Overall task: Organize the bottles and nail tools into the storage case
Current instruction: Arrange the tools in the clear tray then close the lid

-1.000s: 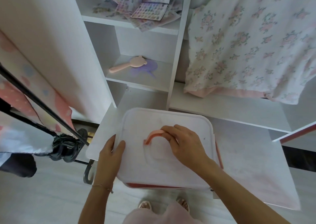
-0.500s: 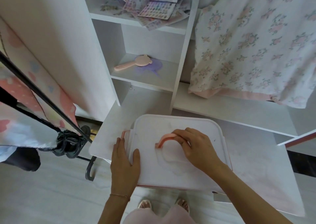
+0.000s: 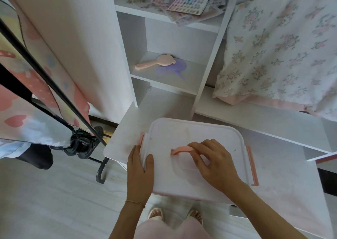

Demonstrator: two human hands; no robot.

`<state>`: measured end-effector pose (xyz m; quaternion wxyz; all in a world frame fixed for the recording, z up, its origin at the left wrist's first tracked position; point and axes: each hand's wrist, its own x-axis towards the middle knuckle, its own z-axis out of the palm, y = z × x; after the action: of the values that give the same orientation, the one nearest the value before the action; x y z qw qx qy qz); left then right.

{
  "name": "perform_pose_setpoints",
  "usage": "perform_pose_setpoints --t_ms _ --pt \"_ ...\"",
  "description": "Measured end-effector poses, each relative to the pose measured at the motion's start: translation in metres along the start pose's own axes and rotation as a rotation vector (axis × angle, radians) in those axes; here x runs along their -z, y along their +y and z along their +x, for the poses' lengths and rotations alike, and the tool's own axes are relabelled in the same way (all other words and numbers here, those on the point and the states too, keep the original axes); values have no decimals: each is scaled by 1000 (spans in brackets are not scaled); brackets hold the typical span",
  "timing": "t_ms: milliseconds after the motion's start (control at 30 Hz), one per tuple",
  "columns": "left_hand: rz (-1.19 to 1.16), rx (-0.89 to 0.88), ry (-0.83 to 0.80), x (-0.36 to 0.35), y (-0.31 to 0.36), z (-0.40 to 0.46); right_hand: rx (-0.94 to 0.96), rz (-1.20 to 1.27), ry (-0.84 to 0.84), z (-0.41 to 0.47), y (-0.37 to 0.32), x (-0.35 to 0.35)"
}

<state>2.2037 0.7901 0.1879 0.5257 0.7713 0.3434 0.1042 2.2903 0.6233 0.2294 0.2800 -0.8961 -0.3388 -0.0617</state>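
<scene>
Head view looks straight down onto a white storage case [image 3: 197, 135] with a smooth, faintly translucent plastic lid and rounded corners. It sits on the near left part of a pale, matte desk surface [image 3: 284, 166], its front edge hanging a little past the desk's edge. I see a pink latch [image 3: 252, 164] running down the case's right side and a smaller pink clip [image 3: 141, 139] at the left. My right hand [image 3: 214, 163] lies on the middle of the lid, fingers curled around the thin, arched pink handle [image 3: 181, 149], which stands raised above a shallow round recess in the lid. My left hand [image 3: 139, 171] rests flat against the lid's left edge, fingers straight and relaxed, thumb spread onto the lid top; a fine bracelet circles that wrist. I cannot tell whether the lid is fully seated, since the rim is washed out. Behind the case, white laminate shelves [image 3: 169, 80] hold a pink bear-eared hand mirror [image 3: 156, 63] overlapping a translucent purple disc-shaped piece [image 3: 173, 69]. Glossy sticker sheets [image 3: 187, 3] are heaped on the shelf above. A floral, pink-trimmed quilt [image 3: 280, 47] drapes at the right, and a black metal rack [image 3: 54, 85] slants across the left.
</scene>
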Motion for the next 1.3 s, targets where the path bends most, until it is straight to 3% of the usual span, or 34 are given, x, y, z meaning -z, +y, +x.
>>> perform_pose_setpoints --t_ms 100,200,333,500,733,900,1200,1300 --pt "-21 -21 -21 1 -3 2 -23 159 -15 -14 1 -3" --pt "-57 -4 -26 2 -5 4 -79 232 -135 -22 4 -5" --pt "-190 131 -64 6 -8 10 -103 118 -140 -15 2 -12" --pt "-429 221 -256 19 -15 26 -72 -175 -330 0 -7 -31" --pt "-216 7 -158 18 -5 15 -55 -377 -433 0 -6 -40" --pt "-117 -3 -87 10 -2 8 -70 -371 -438 0 -8 -41" --pt "-148 15 -38 9 -3 10 -63 -364 -431 0 -8 -41" --pt "-243 5 -102 20 -2 18 -100 -301 -392 6 -13 -42"
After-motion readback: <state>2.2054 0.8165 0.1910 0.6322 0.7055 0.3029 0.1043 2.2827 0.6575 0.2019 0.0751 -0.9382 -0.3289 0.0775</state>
